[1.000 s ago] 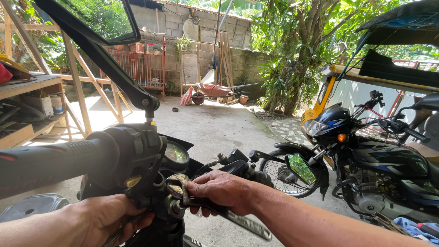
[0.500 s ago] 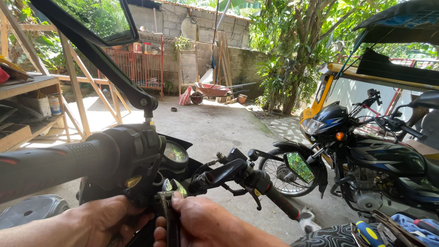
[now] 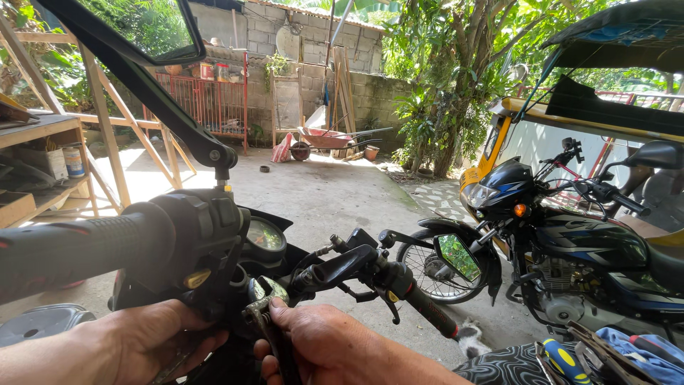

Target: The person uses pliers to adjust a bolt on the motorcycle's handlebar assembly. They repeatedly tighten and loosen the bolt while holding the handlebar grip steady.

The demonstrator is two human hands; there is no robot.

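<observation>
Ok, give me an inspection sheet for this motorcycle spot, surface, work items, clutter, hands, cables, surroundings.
Surface: concrete yard floor, sunlit, partly shaded.
Job's things: pliers at the handlebar switch housing, below the left grip; mirror on its stalk above.
Clutter: screwdriver and cloth at lower right; cans on the wooden shelf.
Hands: left hand under the housing; right hand holds the pliers.
Cables: thin cable by the right lever.
Surroundings: parked motorcycle, wheelbarrow, block wall, trees.
</observation>
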